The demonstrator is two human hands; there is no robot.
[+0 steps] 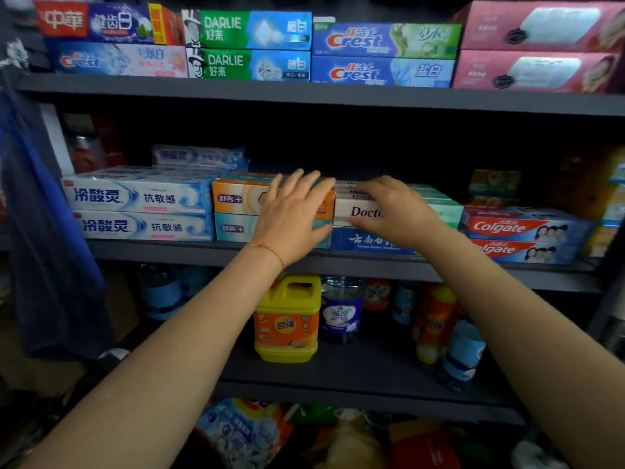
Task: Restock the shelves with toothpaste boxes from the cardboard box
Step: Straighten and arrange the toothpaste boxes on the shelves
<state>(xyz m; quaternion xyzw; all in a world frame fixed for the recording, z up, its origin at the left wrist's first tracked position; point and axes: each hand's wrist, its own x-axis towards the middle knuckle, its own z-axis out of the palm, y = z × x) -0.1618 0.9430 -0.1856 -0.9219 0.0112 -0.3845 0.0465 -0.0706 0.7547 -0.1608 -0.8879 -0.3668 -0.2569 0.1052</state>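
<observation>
On the middle shelf (203,253), my left hand (294,218) lies flat with straight, spread fingers against the front of the orange toothpaste box (236,198), which is stacked on a teal box (233,228). My right hand (392,214) grips a white "Doctor" toothpaste box (355,211), fingers over its top and thumb under its front edge. That box sits on a blue toothpaste box (365,242). The right half of the white box is hidden by my hand. No cardboard box can be made out.
White-blue boxes (135,198) stand left, Colgate boxes (521,228) right. The top shelf (338,96) carries Darlie (247,28) and Crest boxes (382,40). Below stand a yellow detergent jug (287,319) and bottles (341,313). Dark cloth (40,231) hangs left.
</observation>
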